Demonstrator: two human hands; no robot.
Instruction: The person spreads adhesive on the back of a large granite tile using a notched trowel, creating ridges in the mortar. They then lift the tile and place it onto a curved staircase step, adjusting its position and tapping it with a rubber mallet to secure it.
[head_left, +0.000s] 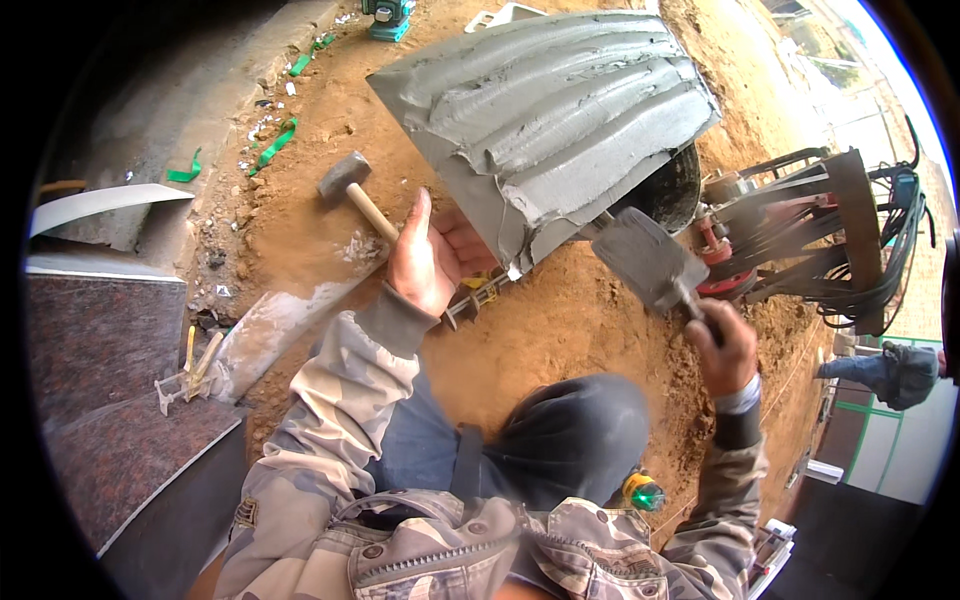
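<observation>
A broad slab [560,110] slopes in front of me, its upper face coated with ridged wet grey mortar. My left hand [437,255] is at its lower left edge, palm up, thumb stretched out and fingers apart. The slab's edge partly covers those fingertips, so I cannot tell whether they bear its weight. Closed round a handle, my right hand [725,345] holds a trowel [650,258] with a flat, mortar-smeared blade. That blade is just off the slab's lower right corner, before a dark bucket [672,190] partly hidden under the slab.
A wooden-handled hammer [345,177] lies on the dirt beyond my left hand. Speckled stone slabs [110,340] stand at the left. A metal frame with black cables [855,240] is at the right, near another person's legs [890,375]. A green-lit device [645,493] lies beside my knee.
</observation>
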